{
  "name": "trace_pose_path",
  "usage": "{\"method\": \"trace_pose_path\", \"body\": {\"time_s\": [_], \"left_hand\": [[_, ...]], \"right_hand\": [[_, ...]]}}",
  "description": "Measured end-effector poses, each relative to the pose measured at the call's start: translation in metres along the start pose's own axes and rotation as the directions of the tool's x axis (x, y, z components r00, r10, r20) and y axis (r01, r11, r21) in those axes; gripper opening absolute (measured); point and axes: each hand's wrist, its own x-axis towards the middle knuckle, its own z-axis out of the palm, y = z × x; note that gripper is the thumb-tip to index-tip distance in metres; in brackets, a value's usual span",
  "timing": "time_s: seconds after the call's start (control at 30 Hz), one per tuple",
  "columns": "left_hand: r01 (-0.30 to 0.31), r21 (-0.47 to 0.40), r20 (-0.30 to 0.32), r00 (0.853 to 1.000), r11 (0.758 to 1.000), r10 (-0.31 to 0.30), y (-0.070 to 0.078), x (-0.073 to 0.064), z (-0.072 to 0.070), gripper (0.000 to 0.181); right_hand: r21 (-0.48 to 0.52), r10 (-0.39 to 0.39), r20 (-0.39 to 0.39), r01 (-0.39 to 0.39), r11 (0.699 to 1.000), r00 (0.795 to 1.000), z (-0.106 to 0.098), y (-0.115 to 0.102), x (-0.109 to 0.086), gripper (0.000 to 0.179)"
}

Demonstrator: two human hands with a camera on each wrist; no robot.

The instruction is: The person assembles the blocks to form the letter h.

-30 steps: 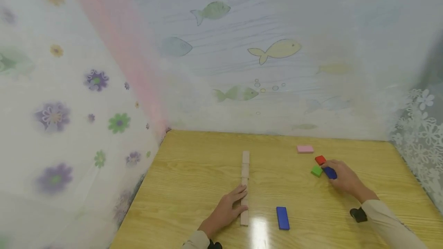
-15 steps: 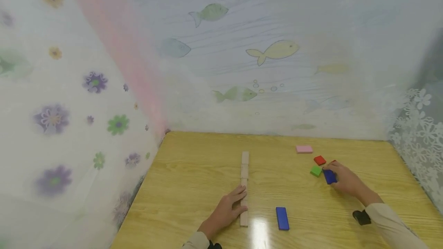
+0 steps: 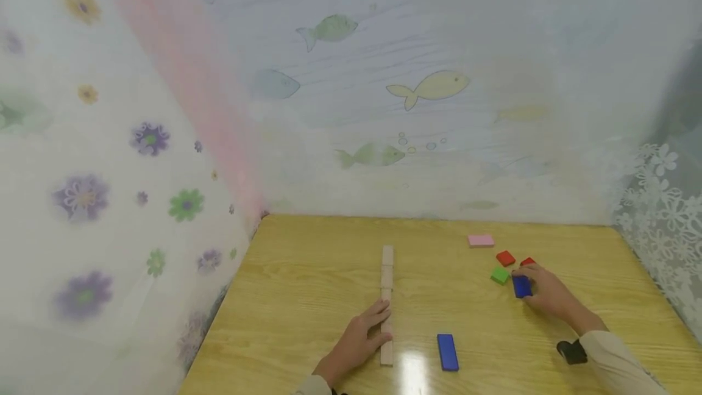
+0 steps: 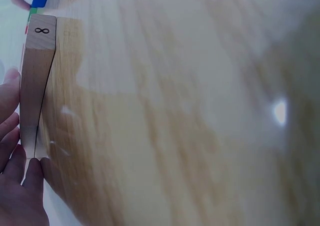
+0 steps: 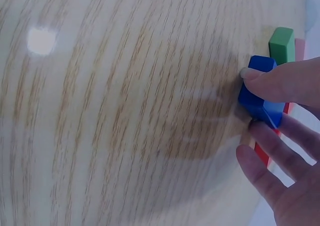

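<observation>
My right hand [image 3: 554, 297] pinches a blue block [image 3: 521, 286] between thumb and fingers at the right of the table. Just left of it lies a green block [image 3: 499, 275], with a red block [image 3: 506, 258] behind that. A second red block [image 3: 528, 262] is partly hidden behind the fingers. Across the table, a straight row of plain wooden blocks [image 3: 387, 277] runs away from me. Straight fingers of my left hand [image 3: 353, 340] rest along its near part. In the left wrist view, the end face of one wooden block [image 4: 42, 31] bears a printed 8.
A second blue block [image 3: 447, 352] lies flat between the hands, near the front. At the back right lies a pink block [image 3: 481, 241]. Printed cloth with fish [image 3: 378, 154] rises behind the wood-grain table [image 3: 307, 273], and flowered cloth [image 3: 150, 139] hangs at the left.
My right hand has drawn the blue block slightly toward me, and a second red block has come into sight behind it. The left hand stays on the wooden row.
</observation>
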Motion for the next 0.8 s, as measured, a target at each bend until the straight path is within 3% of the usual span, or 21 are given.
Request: {"method": "trace_pose_path", "body": {"time_s": [0.13, 0.57, 0.8], "left_hand": [[0.012, -0.011, 0.018, 1.0, 1.0, -0.012, 0.001, 0.0, 0.0, 0.056], [0.028, -0.026, -0.007, 1.0, 0.999, -0.028, -0.004, -0.006, 0.003, 0.056], [-0.007, -0.016, -0.013, 1.0, 1.0, 0.006, -0.005, -0.001, 0.002, 0.056]], "right_hand": [[0.029, 0.041, 0.001, -0.041, 0.999, 0.999, 0.0, -0.002, -0.002, 0.049], [0.079, 0.053, -0.03, -0.051, 0.996, 0.998, 0.006, -0.008, -0.007, 0.053], [0.06, 0.047, -0.03, -0.046, 0.997, 0.998, 0.002, -0.018, -0.01, 0.054]]}}
